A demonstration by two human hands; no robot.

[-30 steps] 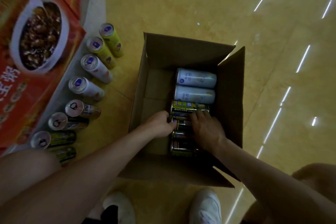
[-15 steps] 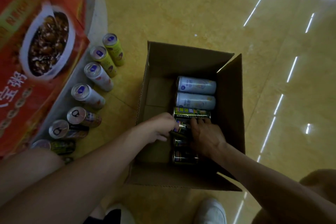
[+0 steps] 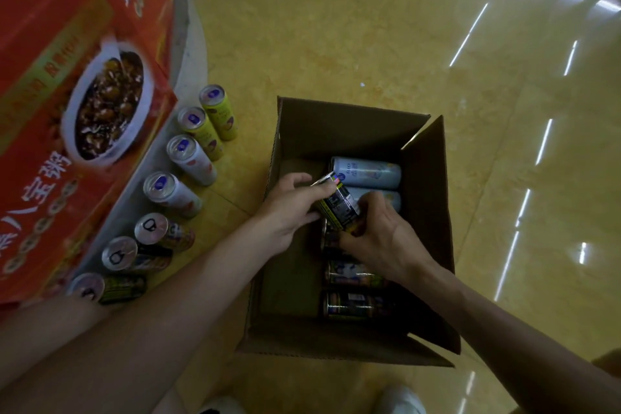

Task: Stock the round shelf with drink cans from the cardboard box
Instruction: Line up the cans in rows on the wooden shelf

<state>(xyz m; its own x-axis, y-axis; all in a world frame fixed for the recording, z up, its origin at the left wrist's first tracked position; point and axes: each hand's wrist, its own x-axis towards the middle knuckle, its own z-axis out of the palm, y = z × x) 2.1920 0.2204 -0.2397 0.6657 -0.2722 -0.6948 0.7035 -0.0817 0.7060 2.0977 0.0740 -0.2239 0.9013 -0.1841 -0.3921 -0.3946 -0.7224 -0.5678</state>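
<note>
I grasp one tilted can (image 3: 337,208) with left hand (image 3: 289,208) and right hand (image 3: 379,239) over the cardboard box (image 3: 349,114), which contains two pale cans (image 3: 366,171) and several dark cans (image 3: 356,304).

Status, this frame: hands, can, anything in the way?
Left hand and right hand both grip one dark can, tilted over the cardboard box. Row of cans stands along the round shelf. Nothing between box and shelf.

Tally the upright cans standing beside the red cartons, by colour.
Yellow-green cans: 2
White cans: 2
Dark cans: 3
Total: 7
</note>
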